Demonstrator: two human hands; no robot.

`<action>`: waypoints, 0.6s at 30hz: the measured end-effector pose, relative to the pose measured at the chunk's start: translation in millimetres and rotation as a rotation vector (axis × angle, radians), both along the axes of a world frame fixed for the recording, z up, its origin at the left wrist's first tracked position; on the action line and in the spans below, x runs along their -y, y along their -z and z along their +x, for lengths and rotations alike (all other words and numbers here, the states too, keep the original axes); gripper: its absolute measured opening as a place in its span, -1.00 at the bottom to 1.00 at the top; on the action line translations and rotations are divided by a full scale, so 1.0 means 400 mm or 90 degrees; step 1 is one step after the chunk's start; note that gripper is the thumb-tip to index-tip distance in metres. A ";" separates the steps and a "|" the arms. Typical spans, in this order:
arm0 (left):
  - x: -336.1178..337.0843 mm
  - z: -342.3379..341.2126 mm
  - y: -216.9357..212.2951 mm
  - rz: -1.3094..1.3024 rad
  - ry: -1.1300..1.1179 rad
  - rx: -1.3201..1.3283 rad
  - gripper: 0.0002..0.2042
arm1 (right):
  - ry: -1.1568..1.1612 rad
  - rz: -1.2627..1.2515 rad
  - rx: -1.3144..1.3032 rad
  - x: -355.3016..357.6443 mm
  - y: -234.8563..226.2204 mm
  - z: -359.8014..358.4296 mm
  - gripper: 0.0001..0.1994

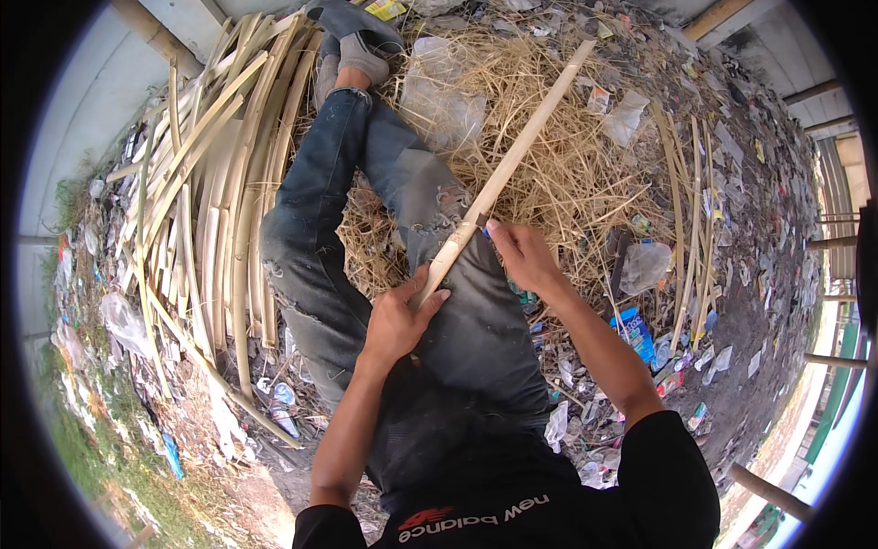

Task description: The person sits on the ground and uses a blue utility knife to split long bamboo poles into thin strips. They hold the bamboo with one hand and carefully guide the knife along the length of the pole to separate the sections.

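A long, pale bamboo strip (517, 151) slants across my right thigh, its far end pointing up and to the right over the shavings. My left hand (399, 316) is closed around its near end, with the thumb along one side. At the strip's right edge, just above the knee, my right hand (523, 253) grips a small dark tool, seemingly a knife (483, 220), whose blade lies against the bamboo. Most of its handle is hidden inside my fingers.
Many split bamboo strips (219, 210) lie in a pile to my left. Thin bamboo shavings (540, 110) heap beyond my legs. A few narrow strips (692, 238) rest on the littered ground to the right, near a blue wrapper (634, 335). Posts and wall panels stand around the rim.
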State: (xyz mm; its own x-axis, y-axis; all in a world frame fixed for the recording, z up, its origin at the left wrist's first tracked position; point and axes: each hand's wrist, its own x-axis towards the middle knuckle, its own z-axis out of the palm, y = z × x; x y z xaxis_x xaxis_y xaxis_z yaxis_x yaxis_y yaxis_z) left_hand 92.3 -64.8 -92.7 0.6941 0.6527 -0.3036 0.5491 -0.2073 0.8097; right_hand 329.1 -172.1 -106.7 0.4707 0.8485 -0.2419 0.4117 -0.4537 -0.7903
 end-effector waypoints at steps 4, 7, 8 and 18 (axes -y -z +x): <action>-0.008 -0.016 0.018 0.053 0.033 0.062 -0.41 | -0.030 0.091 -0.055 0.016 0.004 0.007 -0.48; -0.021 -0.008 -0.029 -0.025 0.042 0.010 -0.42 | -0.106 0.129 0.089 0.017 0.000 0.004 -0.49; -0.021 -0.009 -0.028 -0.015 0.046 0.013 -0.42 | -0.126 0.135 0.149 0.017 -0.002 0.001 -0.50; -0.035 -0.100 -0.056 -0.016 0.083 -0.017 -0.44 | -0.030 0.001 0.117 -0.008 0.037 0.073 -0.40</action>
State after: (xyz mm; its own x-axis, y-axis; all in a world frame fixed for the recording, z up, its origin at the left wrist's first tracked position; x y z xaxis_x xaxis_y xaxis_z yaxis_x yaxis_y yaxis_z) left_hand 52.1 -50.7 -70.3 0.7635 0.5501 -0.3383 0.5409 -0.2584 0.8004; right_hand 358.2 -168.8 -121.5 0.4668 0.8708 -0.1543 0.5695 -0.4295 -0.7009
